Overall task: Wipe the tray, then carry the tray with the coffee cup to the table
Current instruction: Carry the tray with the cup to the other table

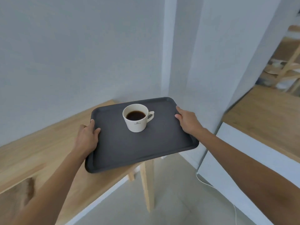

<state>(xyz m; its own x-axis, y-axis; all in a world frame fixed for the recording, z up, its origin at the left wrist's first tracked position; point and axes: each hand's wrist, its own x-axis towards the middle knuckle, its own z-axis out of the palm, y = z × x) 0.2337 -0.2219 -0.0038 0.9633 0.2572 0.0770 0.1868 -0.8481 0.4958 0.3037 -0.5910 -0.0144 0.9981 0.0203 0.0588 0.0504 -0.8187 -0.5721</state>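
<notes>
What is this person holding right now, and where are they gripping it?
A dark tray carrying a coffee cup; the left hand and right hand each grip one of its short side rims.

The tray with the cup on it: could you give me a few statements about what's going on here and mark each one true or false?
1. Both hands hold the tray, the left hand on one short edge and the right hand on the other. True.
2. The coffee cup is empty. False: dark coffee fills part of it.
3. The cup's handle points toward the right hand. True.
4. The cup lies tipped on its side. False: it stands upright.
5. A cloth lies on the tray beside the cup. False: only the cup is on it.
</notes>
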